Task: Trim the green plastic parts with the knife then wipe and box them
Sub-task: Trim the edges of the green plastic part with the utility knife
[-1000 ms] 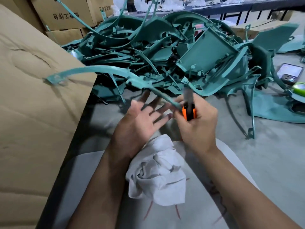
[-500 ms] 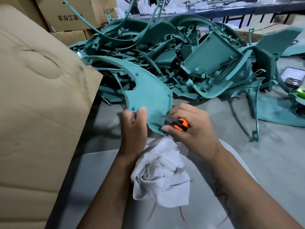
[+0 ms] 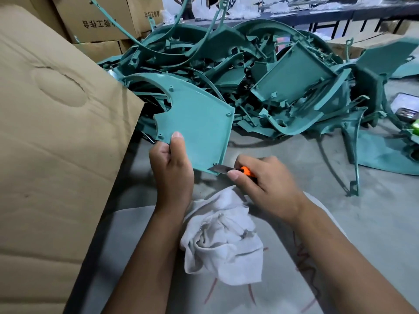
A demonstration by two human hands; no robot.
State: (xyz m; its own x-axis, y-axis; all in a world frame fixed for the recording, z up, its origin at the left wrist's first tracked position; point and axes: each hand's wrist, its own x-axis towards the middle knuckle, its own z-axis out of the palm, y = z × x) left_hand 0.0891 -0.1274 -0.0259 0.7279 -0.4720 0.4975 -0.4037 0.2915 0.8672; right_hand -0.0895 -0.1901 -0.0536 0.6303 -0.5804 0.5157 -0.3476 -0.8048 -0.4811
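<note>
Far left: big cardboard box [image 3: 56, 132], flap side toward the camera. Can't see inside, so no count of boxed parts. Judging from that, boxing progress is unknown.

Left hand [image 3: 170, 171] pinches the lower left edge of a flat green panel [image 3: 199, 123], thumb on the face, fingers curled behind. Panel is held up off the floor, tilted, its curved arm reaching back toward the box flap.

Bottom corner of the panel: knife [image 3: 229, 170] blade tip touching the edge there. Right hand [image 3: 265, 184] is wrapped round the orange handle, index finger laid along the blade side. So trimming of this piece is in progress (likely flash at the corner, too small to confirm).

Below the hands: white rag [image 3: 224, 243] bunched on the lap, touching neither hand. Wipe step for this panel not started.

Behind and right: large pile of green parts [image 3: 260, 75] on the floor, tangled, well apart from the box. My read: most of the batch is untrimmed, but trimmed vs raw can't be told apart from here.

Far right edge: a phone [image 3: 405, 107] on the floor, partly cut off.

Left for this panel: finish edges, wipe, box. Then the pile.
</note>
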